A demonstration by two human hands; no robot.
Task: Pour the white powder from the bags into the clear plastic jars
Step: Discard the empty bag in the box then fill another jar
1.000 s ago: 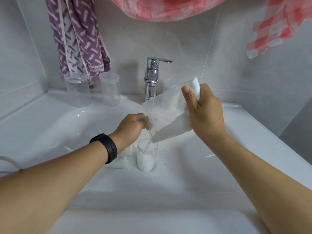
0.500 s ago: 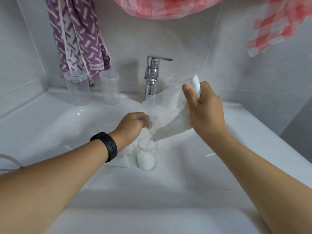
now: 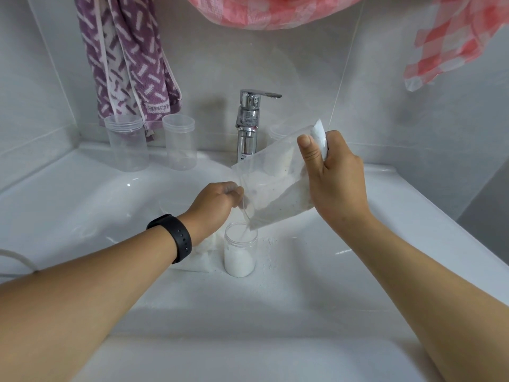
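Right hand [image 3: 334, 183]: thumb pressed flat up the near face of the bag [image 3: 278, 194], fingers curled round behind its raised sealed end, gripping it firmly. Left hand [image 3: 217, 202]: fingertips bunched in a narrow pinch on the bag's lower edge, beside the opening; exact fingers in the pinch hidden behind the knuckles.

Bag: clear plastic, tilted, long axis running from upper right at the gripped end down to lower left, open corner pointing downward into the mouth of the jar [image 3: 240, 249]. White powder [image 3: 292, 199] banked along the bag's lower side, flecked with a few dark specks; thin stream leaving the corner and dropping into the jar.

Jar: clear, upright, lidless, standing in the basin of the sink [image 3: 413, 244], directly under the bag's corner, filled with powder to roughly half its height. Touching or just beside its left side, a second bag [image 3: 202, 257] lying flat in the basin, partly hidden by the left wrist. Scattered spilled grains [image 3: 271, 244] on the basin to the jar's right.

Black wristband [image 3: 176, 237] on the left wrist. Further back, on the sink's rear ledge at left, two empty clear jars [image 3: 126, 144], upright, side by side, slightly apart. Chrome tap [image 3: 248, 128] behind the bag, centred. Purple patterned towel [image 3: 124, 56] hanging on the wall above the empty jars; pink checked cloth [image 3: 275, 9] hanging across the top.
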